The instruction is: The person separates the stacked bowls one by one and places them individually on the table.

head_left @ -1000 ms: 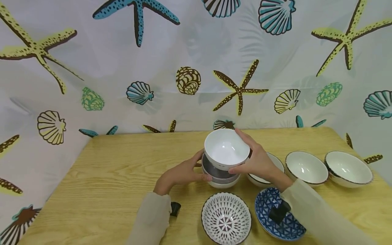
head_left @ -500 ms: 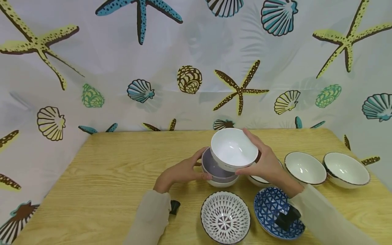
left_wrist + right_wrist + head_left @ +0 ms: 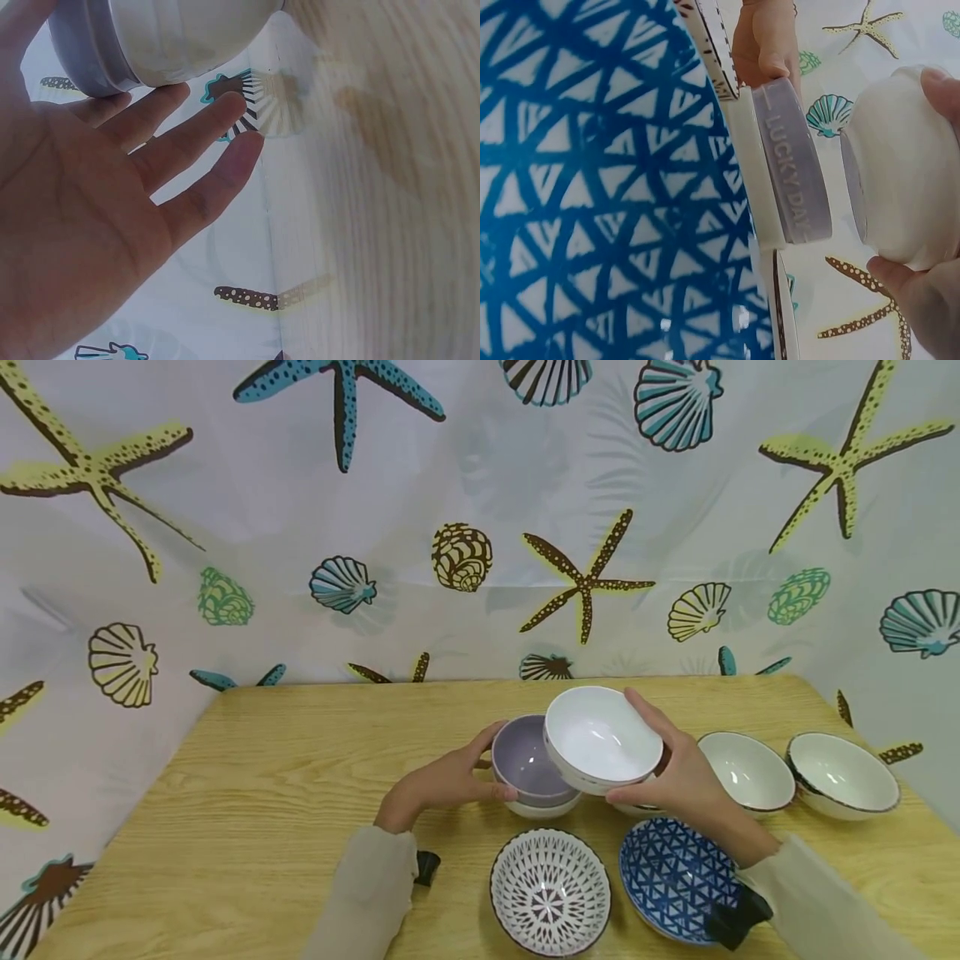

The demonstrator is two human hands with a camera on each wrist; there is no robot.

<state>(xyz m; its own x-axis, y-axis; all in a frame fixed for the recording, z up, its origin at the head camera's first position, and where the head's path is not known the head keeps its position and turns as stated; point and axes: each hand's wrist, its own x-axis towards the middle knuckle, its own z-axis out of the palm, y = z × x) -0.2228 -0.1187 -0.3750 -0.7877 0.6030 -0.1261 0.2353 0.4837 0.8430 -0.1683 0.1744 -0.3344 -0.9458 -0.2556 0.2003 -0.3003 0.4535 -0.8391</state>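
Note:
My right hand (image 3: 686, 781) grips a white bowl (image 3: 600, 735) by its sides, thumb towards me and fingers on the far rim. The bowl is raised and tilted towards me, its base facing left in the right wrist view. Just left of it stands a lavender bowl (image 3: 525, 764) with raised "LUCKY DAY" lettering (image 3: 784, 169) on its band. That one sits on a white bowl (image 3: 543, 811). Thumb and fingers of my left hand (image 3: 446, 781) hold the lavender bowl's left side; in the left wrist view, several fingers (image 3: 176, 154) spread below it.
Nearer me are a black-and-white patterned bowl (image 3: 550, 893) and a blue triangle-patterned dish (image 3: 675, 877). White dark-rimmed bowls (image 3: 746, 772) line the right; one (image 3: 637, 811) is mostly hidden behind the right hand's bowl. The wooden table (image 3: 262, 818) meets a seashell-print cloth (image 3: 420, 468).
My right hand has moved the white bowl to the right, off from above the lavender bowl, whose inside now shows. The left hand has stayed in place.

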